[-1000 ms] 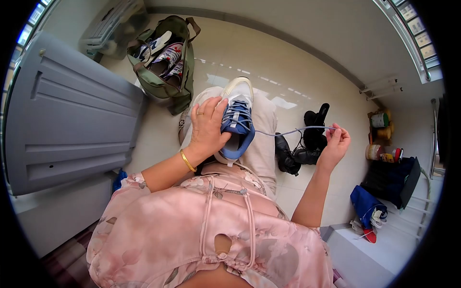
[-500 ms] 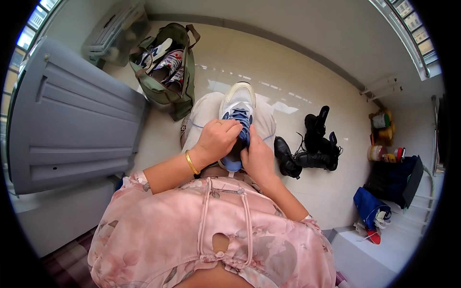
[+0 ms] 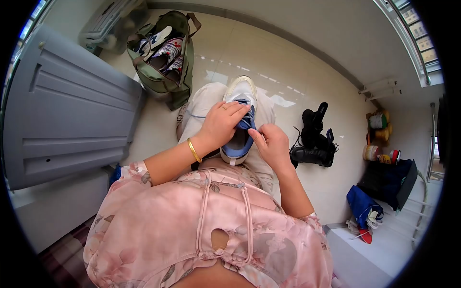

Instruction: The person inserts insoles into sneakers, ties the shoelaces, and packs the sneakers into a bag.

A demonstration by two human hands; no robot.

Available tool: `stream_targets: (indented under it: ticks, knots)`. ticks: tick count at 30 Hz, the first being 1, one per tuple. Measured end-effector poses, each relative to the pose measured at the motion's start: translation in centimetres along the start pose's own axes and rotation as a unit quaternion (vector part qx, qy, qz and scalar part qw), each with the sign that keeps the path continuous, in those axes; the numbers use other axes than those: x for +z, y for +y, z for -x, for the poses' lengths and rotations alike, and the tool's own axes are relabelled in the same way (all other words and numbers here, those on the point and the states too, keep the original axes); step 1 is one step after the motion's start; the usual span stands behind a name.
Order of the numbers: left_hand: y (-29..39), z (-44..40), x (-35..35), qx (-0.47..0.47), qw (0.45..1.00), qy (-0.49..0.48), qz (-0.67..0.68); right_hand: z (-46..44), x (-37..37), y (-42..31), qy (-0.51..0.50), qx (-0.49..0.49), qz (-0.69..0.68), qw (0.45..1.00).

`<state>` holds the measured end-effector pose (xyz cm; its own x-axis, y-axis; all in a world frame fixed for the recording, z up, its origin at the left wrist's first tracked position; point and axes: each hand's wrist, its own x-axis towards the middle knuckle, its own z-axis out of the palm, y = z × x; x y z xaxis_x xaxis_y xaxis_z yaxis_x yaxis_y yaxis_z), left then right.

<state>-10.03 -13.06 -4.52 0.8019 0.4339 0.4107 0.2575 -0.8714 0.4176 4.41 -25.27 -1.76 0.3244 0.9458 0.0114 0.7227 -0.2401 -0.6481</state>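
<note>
A white sneaker [image 3: 237, 90] with blue lining rests on my lap, toe pointing away from me and heel near my waist. Blue shoelaces [image 3: 249, 118] cross its tongue. My left hand [image 3: 222, 124], with a gold bangle at the wrist, lies over the lacing from the left, its fingers together and bent over the laces; its thumb is hidden. At the right edge of the shoe opening, my right hand [image 3: 272, 145] pinches a shoelace by the upper eyelets between thumb and forefinger. The shoe's opening shows between my hands.
A green bag [image 3: 180, 89] full of shoes stands at the upper left, beside a clear plastic box [image 3: 113, 31]. Grey panel [image 3: 72, 115] on the left. Black boots [image 3: 314, 156] lie on the floor at right. A blue bag [image 3: 362, 205] and jars [image 3: 377, 152] are farther right.
My right hand has shifted right and up, away from the shoe's side, to the lace near the top eyelets. My left hand has moved slightly up the laces. The shoe opening shows more.
</note>
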Motion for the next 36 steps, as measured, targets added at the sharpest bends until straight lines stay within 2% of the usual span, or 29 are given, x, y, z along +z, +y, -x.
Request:
stream_targets:
  ticks: [1,3,5,7,8,11,12,15,16,20,24,27,29,32,33,36]
  knots:
    - [-0.4,-0.2,0.0,-0.001,1.0,-0.009,0.004,-0.2,-0.1,0.4,0.003,0.006,-0.019,1.0]
    - [-0.3,-0.5,-0.3,-0.007,0.999,-0.036,0.018,-0.5,-0.2,1.4,0.001,0.073,-0.177,0.981]
    - [0.1,-0.7,-0.9,-0.019,0.997,-0.071,0.037,-0.9,-0.2,2.0,0.003,0.128,-0.332,0.935]
    - [0.4,-0.9,-1.1,-0.001,0.998,-0.062,-0.008,-0.6,0.0,2.2,0.012,0.171,-0.481,0.86]
    - [0.6,-1.0,-1.1,0.008,0.998,-0.057,-0.03,-0.2,0.4,1.9,0.028,0.167,-0.51,0.844]
    - [0.6,-1.3,-1.7,0.033,0.996,-0.049,-0.072,0.4,0.9,0.4,0.042,0.103,-0.478,0.871]
    - [0.9,-1.4,-2.0,0.041,0.996,-0.04,-0.072,0.3,0.5,0.2,0.019,0.113,-0.441,0.89]
    - [1.2,-1.7,-2.5,0.072,0.995,-0.03,-0.065,-0.7,0.8,0.7,0.019,0.043,-0.284,0.958]
    - [1.1,-1.2,-2.1,0.078,0.995,-0.038,-0.053,-0.8,1.3,1.0,0.011,0.011,-0.291,0.957]
    - [0.2,-0.1,-1.3,0.102,0.994,-0.04,-0.022,0.0,2.7,1.7,-0.036,0.061,-0.411,0.909]
    - [0.1,-0.4,-1.3,0.087,0.992,-0.085,-0.041,-0.1,2.7,2.0,-0.014,0.104,-0.481,0.87]
    - [-0.5,-0.5,-0.6,0.085,0.994,-0.062,-0.005,-0.1,3.5,2.3,0.016,0.143,-0.529,0.837]
    - [-0.5,-0.3,-1.6,0.017,0.999,0.0,0.036,0.1,3.6,2.0,0.05,0.159,-0.559,0.812]
    - [-2.9,1.9,-1.6,-0.1,0.983,0.043,0.151,0.4,3.4,3.2,0.025,0.12,-0.463,0.878]
    - [-3.8,2.5,-1.7,-0.14,0.969,0.048,0.197,0.6,3.6,3.5,0.025,0.119,-0.459,0.88]
    - [-5.4,3.6,-2.4,-0.305,0.878,-0.161,0.333,0.4,3.6,3.5,0.015,0.114,-0.462,0.879]
